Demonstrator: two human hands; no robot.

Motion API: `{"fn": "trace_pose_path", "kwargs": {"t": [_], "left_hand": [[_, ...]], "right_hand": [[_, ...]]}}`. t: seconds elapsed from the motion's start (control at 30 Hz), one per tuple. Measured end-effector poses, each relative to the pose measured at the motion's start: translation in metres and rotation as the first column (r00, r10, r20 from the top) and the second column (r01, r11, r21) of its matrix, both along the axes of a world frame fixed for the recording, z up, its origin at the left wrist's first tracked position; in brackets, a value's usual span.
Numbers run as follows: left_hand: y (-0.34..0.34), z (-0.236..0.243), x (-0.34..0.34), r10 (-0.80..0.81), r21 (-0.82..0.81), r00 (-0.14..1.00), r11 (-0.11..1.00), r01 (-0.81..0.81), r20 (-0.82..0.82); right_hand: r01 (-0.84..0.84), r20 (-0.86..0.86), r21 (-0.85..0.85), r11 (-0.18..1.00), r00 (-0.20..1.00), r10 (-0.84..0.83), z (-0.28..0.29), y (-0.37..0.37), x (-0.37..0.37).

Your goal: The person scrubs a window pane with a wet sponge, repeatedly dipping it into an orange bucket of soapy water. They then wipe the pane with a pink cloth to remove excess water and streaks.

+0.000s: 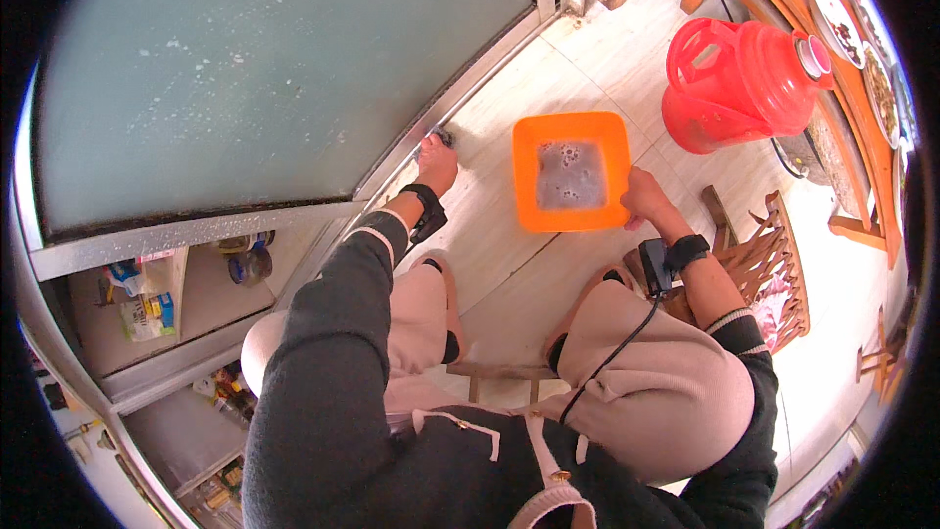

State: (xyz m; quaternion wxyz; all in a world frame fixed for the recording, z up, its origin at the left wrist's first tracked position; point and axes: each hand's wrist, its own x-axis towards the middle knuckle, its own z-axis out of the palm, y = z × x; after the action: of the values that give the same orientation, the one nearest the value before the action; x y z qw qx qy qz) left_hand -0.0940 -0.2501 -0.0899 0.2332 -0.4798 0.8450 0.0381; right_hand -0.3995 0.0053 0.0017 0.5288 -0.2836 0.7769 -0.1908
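Note:
My left hand (437, 164) is closed around a small dark grey wad (444, 137), of which only a bit shows past my fingers. It presses against the metal bottom rail of the frosted-glass panel (294, 69), whose surface is flecked with white drops. An orange square basin (525, 171) stands on the floor in front of me, with murky, foamy water (572, 181) in it. At the basin's right rim my right hand (648, 198) has its fingers closed on the edge. Both wrists wear black straps, and a black cable runs from the right one.
A red thermos flask (739, 83) stands to the right, beside a wooden table (815, 15) with plates of food. Nearer lies a brown slatted wooden chair (774, 264). Open shelves (137, 333) with jars and packets are at my left. A low stool (499, 370) is between my legs.

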Motion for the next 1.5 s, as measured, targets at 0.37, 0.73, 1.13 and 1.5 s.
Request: {"fn": "trace_pose_path", "kwargs": {"t": [0.37, 0.73, 1.13, 1.5], "left_hand": [[-0.047, -0.004, -0.148, -0.143, 0.002, 0.846, 0.986, 0.168, -0.513], [-0.001, -0.001, -0.001, 0.246, 0.071, 0.827, 0.967, -0.244, -0.505], [-0.035, -0.030, -0.075, -0.337, -0.226, 0.892, 0.934, 0.276, -0.301], [-0.093, 0.005, -0.278, -0.438, -0.048, 0.855, 0.895, 0.443, -0.278]], "right_hand": [[0.043, 0.118, 0.017, 0.999, 0.992, -0.045, -0.004, 0.000, 0.002], [0.050, 0.121, -0.034, 0.998, 0.992, -0.046, -0.002, 0.002, 0.005], [0.093, 0.091, 0.012, 0.996, 0.991, -0.094, -0.005, -0.004, 0.007], [0.173, 0.169, 0.015, 0.985, 0.970, -0.173, 0.013, -0.001, -0.011]]}}
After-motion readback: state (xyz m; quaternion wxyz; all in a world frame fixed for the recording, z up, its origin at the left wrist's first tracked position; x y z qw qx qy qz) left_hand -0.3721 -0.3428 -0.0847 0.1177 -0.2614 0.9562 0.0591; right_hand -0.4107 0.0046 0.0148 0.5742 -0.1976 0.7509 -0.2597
